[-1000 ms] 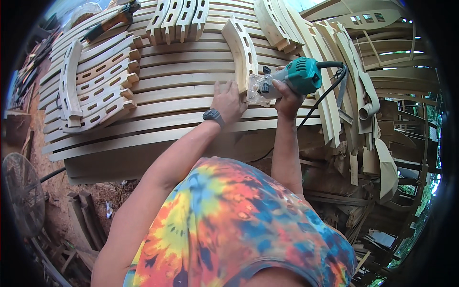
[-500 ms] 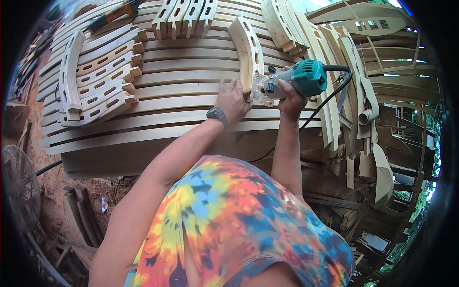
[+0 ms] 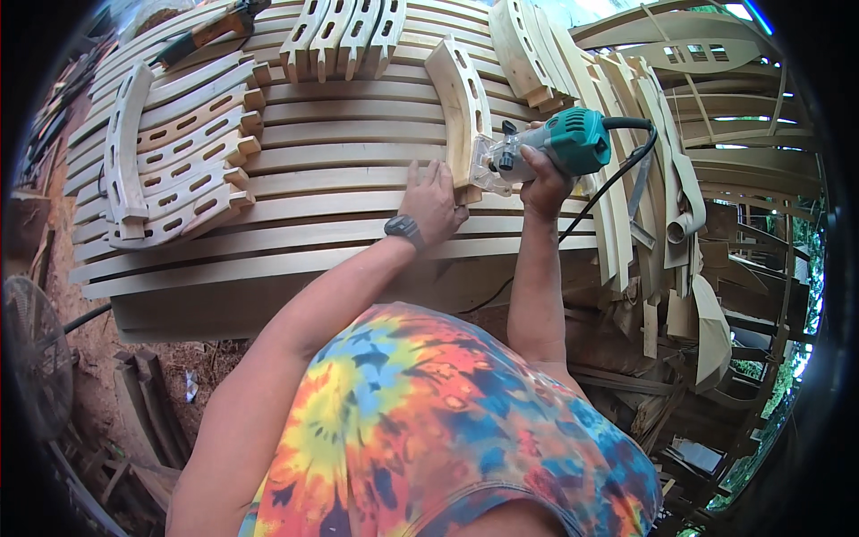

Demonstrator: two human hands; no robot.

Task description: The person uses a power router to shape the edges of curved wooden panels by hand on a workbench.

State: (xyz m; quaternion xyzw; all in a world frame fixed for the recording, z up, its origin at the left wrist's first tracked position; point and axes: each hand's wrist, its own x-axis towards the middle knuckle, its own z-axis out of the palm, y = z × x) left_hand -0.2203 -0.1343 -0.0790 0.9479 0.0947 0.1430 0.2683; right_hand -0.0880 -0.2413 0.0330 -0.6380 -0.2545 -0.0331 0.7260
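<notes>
A curved wooden piece point(image 3: 455, 97) with slots along it lies across the slatted surface point(image 3: 344, 146) in front of me. My left hand point(image 3: 433, 206), with a dark watch on the wrist, grips its near end, fingers along the left side. In my right hand point(image 3: 545, 183) is a teal and grey trim router point(image 3: 575, 141), held around the body and tilted on its side. Its clear base point(image 3: 488, 164) meets the right edge of the curved piece near that end. The bit itself cannot be made out.
Similar slotted pieces point(image 3: 192, 152) are grouped at the left, more point(image 3: 344, 36) at the far middle and far right. Another power tool point(image 3: 206, 36) lies far left. The router's black cord point(image 3: 608, 190) loops down right, beside stacked wooden strips point(image 3: 617, 224). A fan point(image 3: 36, 349) stands left.
The router has shifted slightly farther away along the right edge of the curved piece. My left hand keeps its grip at the near end. The whole view has moved a little.
</notes>
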